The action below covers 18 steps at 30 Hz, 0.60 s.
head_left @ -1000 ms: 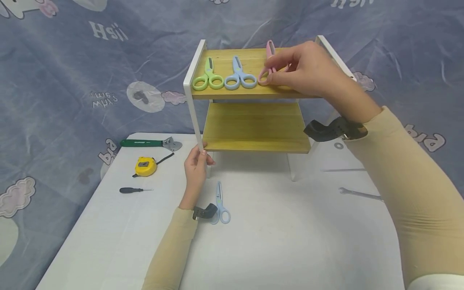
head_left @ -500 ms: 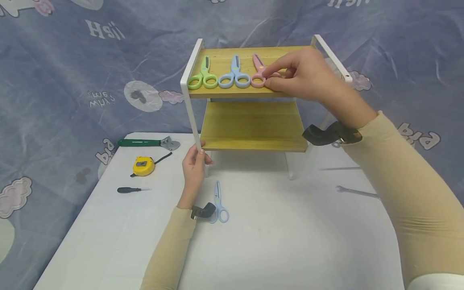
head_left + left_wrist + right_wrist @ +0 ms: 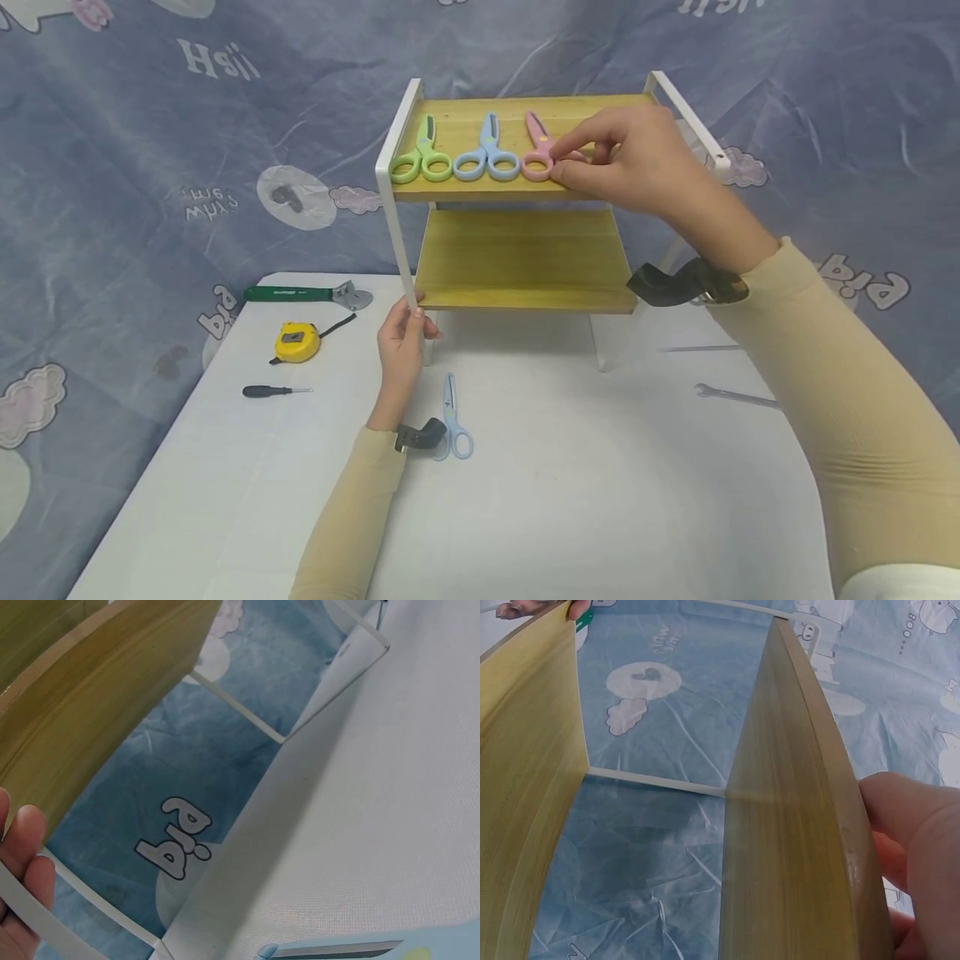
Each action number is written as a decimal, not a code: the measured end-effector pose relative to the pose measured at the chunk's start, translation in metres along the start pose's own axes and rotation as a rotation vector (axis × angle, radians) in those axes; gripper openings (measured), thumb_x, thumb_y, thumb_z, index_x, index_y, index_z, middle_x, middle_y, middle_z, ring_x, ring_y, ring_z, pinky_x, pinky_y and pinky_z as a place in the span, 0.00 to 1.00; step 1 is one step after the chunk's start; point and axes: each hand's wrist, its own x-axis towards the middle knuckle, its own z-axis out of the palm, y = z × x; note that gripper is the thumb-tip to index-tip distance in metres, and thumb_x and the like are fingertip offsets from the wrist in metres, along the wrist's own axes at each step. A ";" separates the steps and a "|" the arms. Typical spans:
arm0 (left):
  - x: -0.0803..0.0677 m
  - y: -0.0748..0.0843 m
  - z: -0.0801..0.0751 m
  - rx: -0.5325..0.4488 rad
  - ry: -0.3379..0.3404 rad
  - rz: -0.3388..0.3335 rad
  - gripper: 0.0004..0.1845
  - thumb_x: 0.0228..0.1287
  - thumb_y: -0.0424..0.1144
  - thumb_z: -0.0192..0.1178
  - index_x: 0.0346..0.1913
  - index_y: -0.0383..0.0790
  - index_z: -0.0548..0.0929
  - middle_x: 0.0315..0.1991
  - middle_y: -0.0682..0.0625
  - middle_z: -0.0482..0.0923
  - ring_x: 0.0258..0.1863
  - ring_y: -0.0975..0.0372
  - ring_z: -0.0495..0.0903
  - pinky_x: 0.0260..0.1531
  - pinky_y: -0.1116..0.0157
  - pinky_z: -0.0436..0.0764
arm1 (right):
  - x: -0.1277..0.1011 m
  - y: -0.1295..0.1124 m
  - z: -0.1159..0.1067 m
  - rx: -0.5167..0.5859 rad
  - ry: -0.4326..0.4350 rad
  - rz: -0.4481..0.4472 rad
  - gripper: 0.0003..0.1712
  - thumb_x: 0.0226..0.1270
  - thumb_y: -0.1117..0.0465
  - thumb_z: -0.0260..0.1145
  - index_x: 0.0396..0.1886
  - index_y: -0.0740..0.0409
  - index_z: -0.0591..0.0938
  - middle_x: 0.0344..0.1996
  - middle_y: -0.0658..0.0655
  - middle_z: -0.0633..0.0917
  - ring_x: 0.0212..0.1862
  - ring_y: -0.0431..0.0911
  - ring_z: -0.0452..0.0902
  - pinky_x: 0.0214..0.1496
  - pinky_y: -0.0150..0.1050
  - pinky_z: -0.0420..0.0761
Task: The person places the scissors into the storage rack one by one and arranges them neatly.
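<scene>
On the top board of a two-tier shelf (image 3: 517, 250) lie green scissors (image 3: 424, 152), blue scissors (image 3: 489, 148) and pink scissors (image 3: 538, 135), side by side with their blades pointing back. My right hand (image 3: 645, 162) pinches the right part of the pink scissors between thumb and fingers, hiding most of that handle. Lower down, my left hand (image 3: 401, 346) grips the shelf's white left post, near the front corner of the lower board. In the right wrist view, the right hand (image 3: 930, 840) shows at the top board's edge; the scissors are out of sight there.
Another pair of blue scissors (image 3: 452, 421) lies on the white table beside my left wrist. Further left are an adjustable wrench (image 3: 300, 294), a yellow tape measure (image 3: 297, 342) and a screwdriver (image 3: 268, 392). A spanner (image 3: 738, 396) and a thin rod (image 3: 697, 348) lie to the right.
My right hand has brought the pink scissors left and slightly forward, closer to the blue pair, and their blades now tilt left. The left hand keeps its grip on the post.
</scene>
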 end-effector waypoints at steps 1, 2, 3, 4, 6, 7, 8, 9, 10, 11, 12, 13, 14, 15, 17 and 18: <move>0.000 0.001 0.000 -0.002 0.000 -0.001 0.15 0.77 0.26 0.48 0.60 0.21 0.75 0.26 0.27 0.75 0.24 0.68 0.81 0.36 0.73 0.86 | 0.000 0.000 0.000 0.005 0.006 0.003 0.09 0.63 0.58 0.72 0.41 0.53 0.93 0.12 0.44 0.77 0.19 0.37 0.67 0.21 0.30 0.63; 0.000 0.002 0.000 -0.004 0.001 -0.002 0.15 0.77 0.27 0.48 0.60 0.21 0.75 0.27 0.26 0.75 0.24 0.67 0.81 0.36 0.73 0.86 | 0.000 0.000 0.000 0.003 0.014 -0.006 0.08 0.63 0.58 0.72 0.40 0.52 0.93 0.12 0.44 0.77 0.19 0.37 0.67 0.21 0.30 0.63; 0.000 0.003 0.000 -0.004 0.003 -0.002 0.15 0.77 0.27 0.48 0.60 0.21 0.75 0.26 0.27 0.76 0.24 0.67 0.81 0.36 0.73 0.86 | 0.000 -0.001 0.001 0.004 0.019 -0.010 0.08 0.63 0.58 0.73 0.40 0.52 0.93 0.13 0.43 0.77 0.20 0.37 0.67 0.21 0.30 0.63; 0.000 0.003 0.000 -0.004 0.005 -0.002 0.15 0.77 0.26 0.48 0.60 0.21 0.75 0.26 0.27 0.76 0.24 0.67 0.81 0.36 0.73 0.86 | 0.000 -0.001 0.001 0.010 0.024 -0.012 0.08 0.62 0.58 0.74 0.39 0.52 0.93 0.14 0.43 0.78 0.20 0.36 0.67 0.22 0.29 0.64; 0.000 0.002 -0.001 -0.009 0.006 -0.003 0.15 0.77 0.26 0.48 0.60 0.21 0.75 0.26 0.26 0.75 0.24 0.66 0.81 0.36 0.72 0.86 | 0.000 -0.001 0.001 0.015 0.031 -0.016 0.08 0.61 0.57 0.75 0.39 0.52 0.93 0.16 0.44 0.81 0.21 0.35 0.68 0.23 0.29 0.65; 0.001 0.001 -0.001 -0.008 0.006 -0.001 0.15 0.77 0.26 0.48 0.60 0.21 0.75 0.27 0.26 0.75 0.24 0.66 0.81 0.36 0.72 0.86 | 0.000 -0.001 0.002 0.016 0.033 -0.013 0.08 0.61 0.57 0.75 0.39 0.53 0.93 0.19 0.45 0.82 0.22 0.34 0.69 0.24 0.29 0.66; 0.001 0.000 -0.001 -0.008 0.007 0.000 0.15 0.77 0.26 0.48 0.60 0.21 0.75 0.27 0.25 0.75 0.24 0.67 0.81 0.35 0.72 0.86 | -0.001 -0.001 0.002 0.017 0.036 -0.011 0.09 0.60 0.57 0.76 0.39 0.53 0.93 0.21 0.47 0.84 0.23 0.34 0.70 0.25 0.29 0.66; 0.001 0.000 -0.001 -0.004 0.006 0.002 0.15 0.77 0.26 0.48 0.60 0.21 0.75 0.27 0.26 0.75 0.24 0.67 0.81 0.35 0.73 0.86 | -0.001 -0.001 0.002 0.019 0.037 -0.001 0.10 0.59 0.56 0.76 0.39 0.53 0.93 0.24 0.49 0.85 0.24 0.33 0.70 0.26 0.28 0.67; 0.001 -0.001 -0.001 -0.004 0.005 0.005 0.15 0.77 0.26 0.48 0.60 0.21 0.75 0.27 0.25 0.75 0.24 0.67 0.81 0.35 0.73 0.85 | -0.002 -0.001 0.001 0.015 0.037 0.005 0.11 0.59 0.55 0.76 0.40 0.54 0.93 0.27 0.51 0.86 0.25 0.33 0.71 0.27 0.29 0.67; 0.001 -0.002 -0.001 -0.004 0.005 0.007 0.15 0.77 0.26 0.48 0.60 0.21 0.75 0.27 0.26 0.75 0.24 0.68 0.81 0.35 0.73 0.85 | -0.003 -0.001 0.001 0.010 0.037 0.017 0.12 0.59 0.54 0.76 0.41 0.53 0.93 0.29 0.52 0.87 0.27 0.33 0.71 0.28 0.29 0.68; 0.001 -0.002 -0.001 -0.006 0.005 0.009 0.15 0.77 0.26 0.48 0.60 0.21 0.75 0.26 0.27 0.75 0.24 0.68 0.81 0.35 0.73 0.85 | -0.003 -0.001 0.001 0.010 0.038 0.031 0.13 0.58 0.54 0.76 0.42 0.53 0.92 0.31 0.54 0.88 0.28 0.33 0.71 0.29 0.29 0.68; 0.001 -0.002 -0.001 -0.009 0.006 0.011 0.15 0.77 0.26 0.48 0.60 0.21 0.75 0.26 0.28 0.75 0.24 0.69 0.81 0.35 0.74 0.85 | -0.004 -0.001 0.001 0.008 0.037 0.040 0.15 0.58 0.53 0.76 0.43 0.53 0.92 0.34 0.55 0.88 0.29 0.33 0.71 0.31 0.29 0.68; 0.001 -0.002 -0.001 -0.013 0.005 0.012 0.15 0.77 0.26 0.48 0.60 0.21 0.75 0.25 0.29 0.76 0.24 0.69 0.81 0.35 0.74 0.85 | -0.005 -0.001 0.000 0.017 0.037 0.056 0.16 0.57 0.52 0.76 0.44 0.52 0.92 0.35 0.54 0.88 0.30 0.32 0.72 0.32 0.29 0.68; 0.001 -0.002 -0.001 -0.015 0.005 0.013 0.15 0.77 0.26 0.48 0.60 0.21 0.75 0.25 0.30 0.76 0.24 0.69 0.81 0.34 0.74 0.85 | -0.006 -0.001 0.000 0.031 0.040 0.073 0.17 0.57 0.51 0.76 0.45 0.52 0.92 0.37 0.54 0.88 0.32 0.32 0.72 0.32 0.28 0.69; 0.001 -0.001 0.000 -0.017 0.003 0.018 0.15 0.77 0.26 0.48 0.60 0.21 0.75 0.25 0.31 0.76 0.24 0.69 0.81 0.34 0.74 0.85 | -0.008 -0.001 0.000 0.069 0.069 0.095 0.18 0.56 0.52 0.76 0.46 0.53 0.91 0.38 0.50 0.87 0.34 0.32 0.73 0.33 0.27 0.70; 0.001 0.000 0.000 -0.015 0.001 0.019 0.15 0.77 0.26 0.48 0.60 0.21 0.75 0.25 0.30 0.76 0.24 0.70 0.81 0.34 0.74 0.85 | -0.010 -0.001 0.000 0.092 0.089 0.096 0.18 0.56 0.52 0.76 0.46 0.54 0.91 0.38 0.47 0.87 0.35 0.32 0.74 0.35 0.26 0.71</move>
